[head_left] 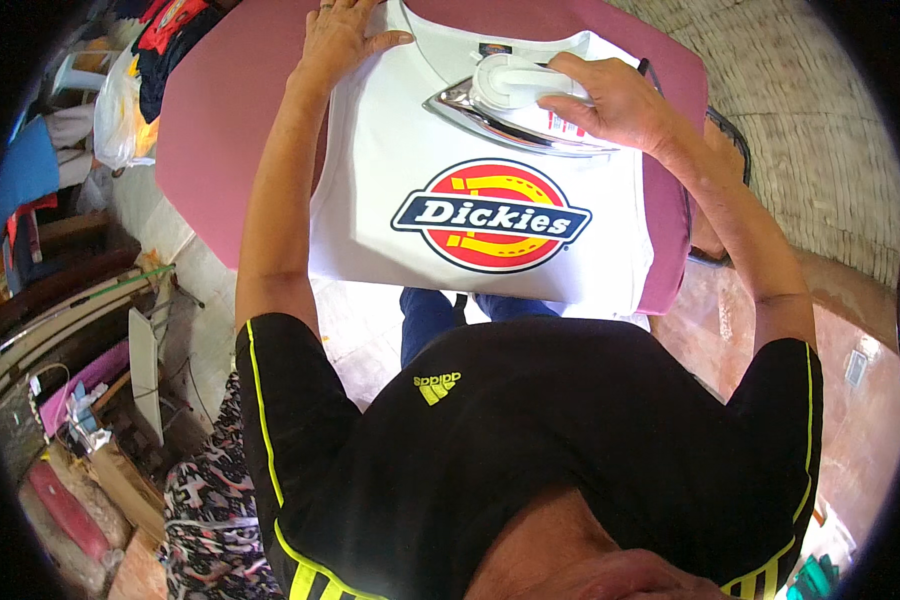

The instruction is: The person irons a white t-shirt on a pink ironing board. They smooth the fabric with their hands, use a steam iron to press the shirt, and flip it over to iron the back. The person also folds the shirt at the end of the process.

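Blue cloth point(25, 180) hangs at far L, then a whitish plastic bag point(113, 125) w/ smth yellow in it, nr a heap of dark clothes point(160, 85). Next comes the maroon padded board point(205, 150), its L part bare. L hand point(345, 38) is at the shirt's upper L edge, palm down, gripping nothing: thumb out to the R over the cloth, fingertips hard to see at the top of the view. White sleeveless shirt point(370, 225) lies spread on the board, btwn & below the hands, neck end away from the person, w/ a red, yellow & navy emblem point(492, 252) in the mid. Iron point(505, 100) sits on the shirt's upper R part, just above the emblem, nose twd L hand but well apart from it. R hand point(620, 100) is wrapped round the iron's white handle, directly R of its body. Far R: a beige, ribbed-look surface point(830, 130) past the board.
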The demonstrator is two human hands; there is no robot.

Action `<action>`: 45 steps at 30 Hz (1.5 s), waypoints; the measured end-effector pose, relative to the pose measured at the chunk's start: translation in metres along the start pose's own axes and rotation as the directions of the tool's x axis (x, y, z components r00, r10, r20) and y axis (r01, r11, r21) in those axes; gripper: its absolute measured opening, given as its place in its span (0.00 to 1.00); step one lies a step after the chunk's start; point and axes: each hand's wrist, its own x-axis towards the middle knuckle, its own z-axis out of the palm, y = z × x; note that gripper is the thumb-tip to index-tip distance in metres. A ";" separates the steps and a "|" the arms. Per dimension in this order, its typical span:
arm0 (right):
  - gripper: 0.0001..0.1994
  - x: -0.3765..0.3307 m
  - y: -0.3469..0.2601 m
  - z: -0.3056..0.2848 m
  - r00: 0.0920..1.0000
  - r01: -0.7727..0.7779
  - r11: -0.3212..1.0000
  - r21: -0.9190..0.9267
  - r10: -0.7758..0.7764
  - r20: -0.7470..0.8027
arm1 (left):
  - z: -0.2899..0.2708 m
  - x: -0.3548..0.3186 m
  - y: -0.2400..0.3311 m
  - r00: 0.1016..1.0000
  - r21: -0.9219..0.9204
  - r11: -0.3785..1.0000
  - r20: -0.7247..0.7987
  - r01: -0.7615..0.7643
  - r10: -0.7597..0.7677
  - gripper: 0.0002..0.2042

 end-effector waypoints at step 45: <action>0.29 0.201 -0.057 0.030 0.713 -0.452 0.620 0.641 0.683 -0.158 | 0.041 -0.008 -0.069 0.943 -0.416 0.908 -0.321 -0.056 -0.089 0.07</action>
